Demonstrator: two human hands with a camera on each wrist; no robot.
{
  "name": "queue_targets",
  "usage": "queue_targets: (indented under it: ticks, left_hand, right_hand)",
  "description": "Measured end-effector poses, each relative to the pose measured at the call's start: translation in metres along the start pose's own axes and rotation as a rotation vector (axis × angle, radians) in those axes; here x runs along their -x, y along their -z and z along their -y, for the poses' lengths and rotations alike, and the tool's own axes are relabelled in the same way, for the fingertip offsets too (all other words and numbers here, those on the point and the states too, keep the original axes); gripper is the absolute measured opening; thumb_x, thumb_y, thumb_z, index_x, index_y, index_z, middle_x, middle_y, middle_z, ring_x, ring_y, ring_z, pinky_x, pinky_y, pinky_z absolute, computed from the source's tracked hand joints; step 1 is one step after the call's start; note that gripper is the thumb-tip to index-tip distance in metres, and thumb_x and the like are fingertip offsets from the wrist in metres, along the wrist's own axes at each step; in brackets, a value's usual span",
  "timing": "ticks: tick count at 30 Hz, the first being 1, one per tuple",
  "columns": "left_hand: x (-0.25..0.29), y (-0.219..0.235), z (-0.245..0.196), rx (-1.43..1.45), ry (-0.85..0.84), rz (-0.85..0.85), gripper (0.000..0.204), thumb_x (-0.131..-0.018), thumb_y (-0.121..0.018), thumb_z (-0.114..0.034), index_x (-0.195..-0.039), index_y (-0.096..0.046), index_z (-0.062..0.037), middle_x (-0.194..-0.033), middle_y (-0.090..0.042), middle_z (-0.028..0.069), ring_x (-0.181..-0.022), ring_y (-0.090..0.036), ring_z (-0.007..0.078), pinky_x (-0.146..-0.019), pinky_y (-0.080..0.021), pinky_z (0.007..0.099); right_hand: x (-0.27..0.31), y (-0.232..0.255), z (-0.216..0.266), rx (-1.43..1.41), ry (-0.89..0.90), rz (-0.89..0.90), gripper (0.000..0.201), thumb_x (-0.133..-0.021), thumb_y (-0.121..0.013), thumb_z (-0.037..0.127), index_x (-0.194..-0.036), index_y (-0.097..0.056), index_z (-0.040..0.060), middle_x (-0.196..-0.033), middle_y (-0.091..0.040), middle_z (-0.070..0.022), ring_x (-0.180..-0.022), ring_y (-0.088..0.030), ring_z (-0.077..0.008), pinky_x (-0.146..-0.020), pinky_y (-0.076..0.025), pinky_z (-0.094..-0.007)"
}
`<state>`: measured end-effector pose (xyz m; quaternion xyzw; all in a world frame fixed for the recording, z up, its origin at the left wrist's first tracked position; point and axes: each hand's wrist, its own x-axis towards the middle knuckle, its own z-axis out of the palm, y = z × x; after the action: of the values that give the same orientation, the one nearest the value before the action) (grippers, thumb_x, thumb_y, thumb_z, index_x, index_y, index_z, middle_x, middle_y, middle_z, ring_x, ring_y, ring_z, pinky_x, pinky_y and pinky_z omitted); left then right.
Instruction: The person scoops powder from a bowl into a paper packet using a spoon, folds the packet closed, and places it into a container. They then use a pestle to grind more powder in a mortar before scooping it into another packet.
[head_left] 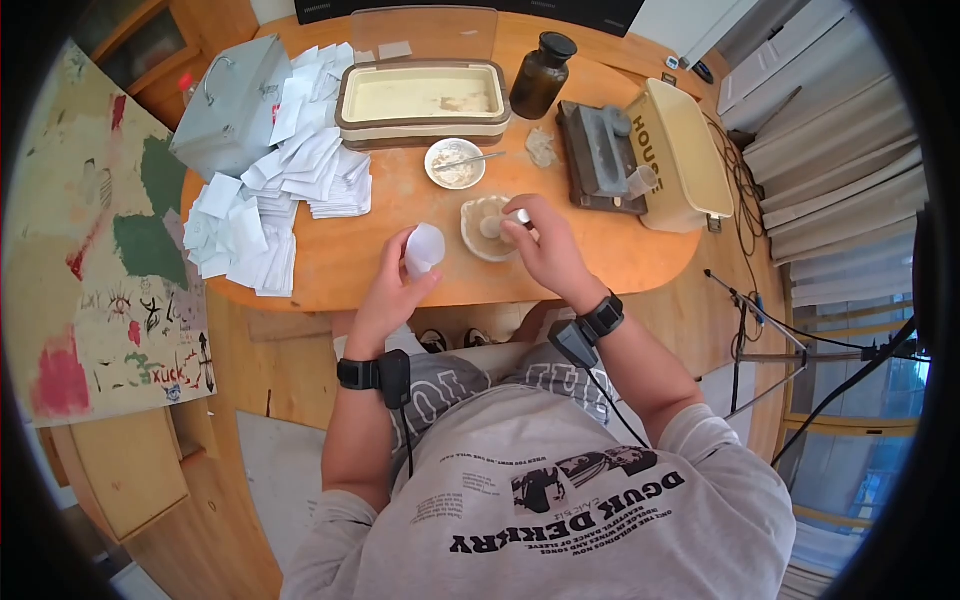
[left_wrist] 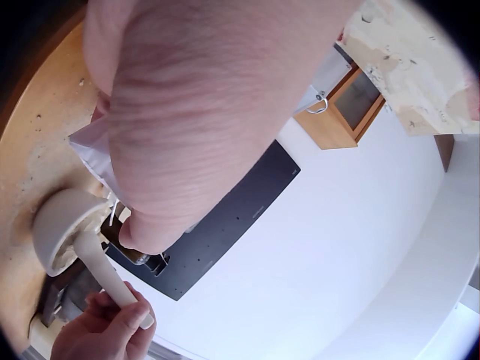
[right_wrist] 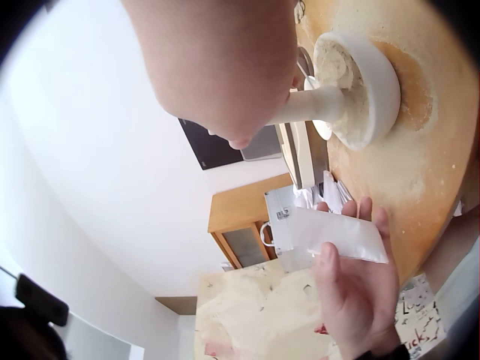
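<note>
My left hand point(head_left: 392, 290) holds a small white folded paper packet point(head_left: 425, 250) between thumb and fingers, over the table's front edge. In the right wrist view the packet point(right_wrist: 341, 234) lies along the fingers with the thumb on its near side. My right hand point(head_left: 552, 258) grips the handle of a white pestle point(left_wrist: 109, 274). The pestle's thick end rests in pale powder inside a white mortar point(right_wrist: 384, 94), which stands on the table just right of the packet. Behind it, a white bowl point(head_left: 432, 176) contains powder and a thin metal spoon or spatula point(head_left: 475, 160).
Many white paper packets point(head_left: 340, 190) are piled at the left, beside a metal case point(head_left: 225, 110). A cream tray-like box point(head_left: 415, 90), a dark jar point(head_left: 540, 78), a dark device with a grey trough point(head_left: 598, 150) and a yellow bin point(head_left: 685, 165) line the back and right.
</note>
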<state>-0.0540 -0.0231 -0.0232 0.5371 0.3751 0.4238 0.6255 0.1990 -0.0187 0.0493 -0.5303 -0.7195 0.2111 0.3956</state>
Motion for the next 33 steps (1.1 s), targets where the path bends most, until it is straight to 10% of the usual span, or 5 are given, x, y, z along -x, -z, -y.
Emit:
queue_targets:
  ticks: [33]
  left_hand:
    - [0.014,-0.010,-0.012,-0.058,-0.080,0.022,0.064,-0.094,-0.066,-0.006,-0.148,-0.033,-0.0041,-0.134,-0.047,0.0058,-0.123,-0.045,0.0142,-0.104,-0.039,0.0306]
  right_hand:
    - [0.012,0.019,-0.012,-0.035,-0.044,-0.120,0.015,-0.096,-0.064,0.013,-0.105,-0.061,0.0015,-0.091,-0.062,-0.0147,-0.076,-0.060,-0.0266,-0.069,-0.049,-0.0347]
